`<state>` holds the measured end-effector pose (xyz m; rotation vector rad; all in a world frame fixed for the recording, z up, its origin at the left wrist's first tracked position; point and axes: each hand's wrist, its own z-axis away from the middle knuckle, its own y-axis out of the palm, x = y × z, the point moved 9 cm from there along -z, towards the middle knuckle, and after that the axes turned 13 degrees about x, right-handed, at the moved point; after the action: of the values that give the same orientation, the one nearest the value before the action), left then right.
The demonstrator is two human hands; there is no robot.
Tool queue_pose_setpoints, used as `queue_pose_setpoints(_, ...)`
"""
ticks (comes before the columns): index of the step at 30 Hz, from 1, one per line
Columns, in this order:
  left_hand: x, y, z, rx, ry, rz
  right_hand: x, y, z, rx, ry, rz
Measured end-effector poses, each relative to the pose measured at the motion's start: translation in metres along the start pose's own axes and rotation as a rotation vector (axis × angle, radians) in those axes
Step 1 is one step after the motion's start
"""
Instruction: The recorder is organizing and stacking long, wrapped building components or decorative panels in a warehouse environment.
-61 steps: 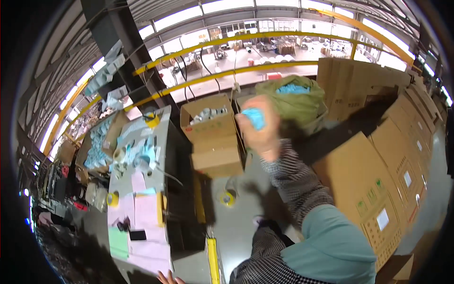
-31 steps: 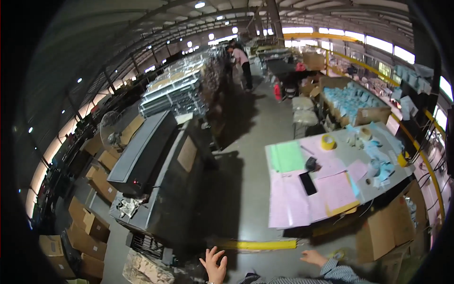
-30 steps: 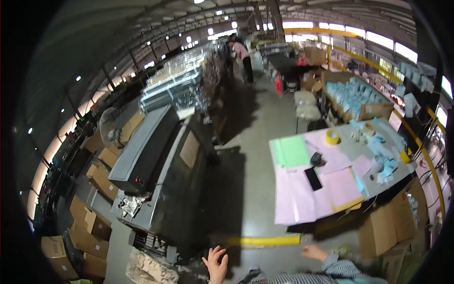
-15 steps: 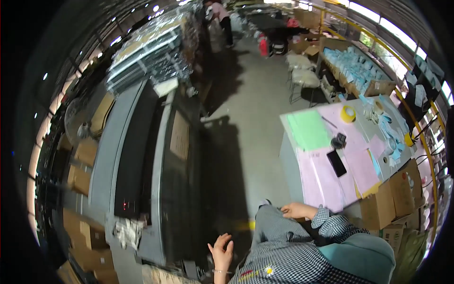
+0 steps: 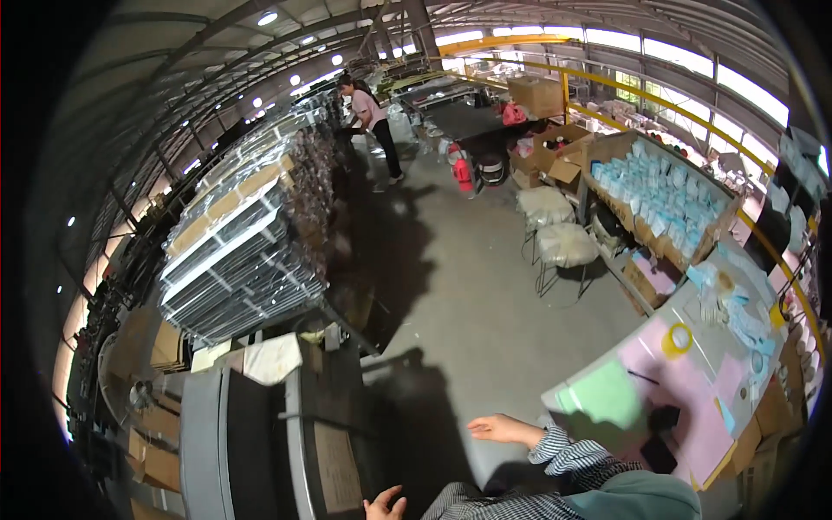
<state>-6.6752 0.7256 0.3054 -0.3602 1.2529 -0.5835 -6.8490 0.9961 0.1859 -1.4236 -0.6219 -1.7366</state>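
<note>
My left hand [image 5: 386, 504] shows at the lower edge, fingers apart and holding nothing. It is nearest to the grey conveyor-like machine [image 5: 299, 442] with a dark channel along its top. My right hand [image 5: 503, 429] is stretched out over the floor in front of my body, fingers extended, with nothing in it. To its right stands a table [image 5: 576, 388] bearing a green sheet [image 5: 604, 394] and pink sheets [image 5: 702, 416]. A roll of yellow tape [image 5: 677, 339], a pen [image 5: 642, 377] and a dark phone-like slab [image 5: 659, 453] lie there too. Neither hand touches them.
Ahead on the left rises a plastic-wrapped stack of flat frames [image 5: 251, 251]. Another person [image 5: 373, 121] stands beside it. On the right are padded stools [image 5: 565, 245], a large carton of blue-white packets [image 5: 663, 191] and a yellow rail [image 5: 667, 100]. A red fire extinguisher [image 5: 463, 173] stands farther off.
My view has tilted up and I have moved forward along the aisle, so the stack and stools are closer. My right hand has swung out from my leg. Both hands remain without anything in them.
</note>
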Motion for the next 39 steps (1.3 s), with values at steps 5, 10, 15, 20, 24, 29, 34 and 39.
queue_pose_setpoints(5, 0.015, -0.061, -0.168, -0.037, -0.054, -0.100, 0.050, -0.184, -0.109, -0.196, -0.140, -0.095)
queue_pose_setpoints(10, 0.025, -0.105, -0.401, 0.061, 0.005, -0.158, -0.012, -0.338, -0.169, -0.439, -0.032, -0.264)
queue_pose_setpoints(15, -0.027, -0.096, -0.681, 0.219, 0.024, -0.377, -0.045, -0.458, -0.172, -0.414, 0.125, -0.324)
queue_pose_setpoints(20, -0.180, -0.076, -0.917, 0.267, 0.319, -0.558, -0.114, -0.593, -0.142, -0.955, 0.338, -0.497)
queue_pose_setpoints(24, -0.193, -0.075, -1.093, 0.223, 0.327, -0.617, -0.140, -0.732, -0.175, -1.039, 0.451, -0.664)
queue_pose_setpoints(29, -0.055, -0.098, -1.232, 0.395, -0.053, -0.710, -0.126, -0.987, -0.349, -0.951, 0.235, -0.429)
queue_pose_setpoints(34, -0.046, -0.138, -1.375, 0.354, -0.221, -0.605, 0.012, -1.204, -0.602, -0.615, -0.072, -0.187)
queue_pose_setpoints(39, -0.032, -0.215, -1.547, 0.296, -0.340, -0.507, 0.070, -1.340, -0.791, -0.452, -0.039, -0.023)
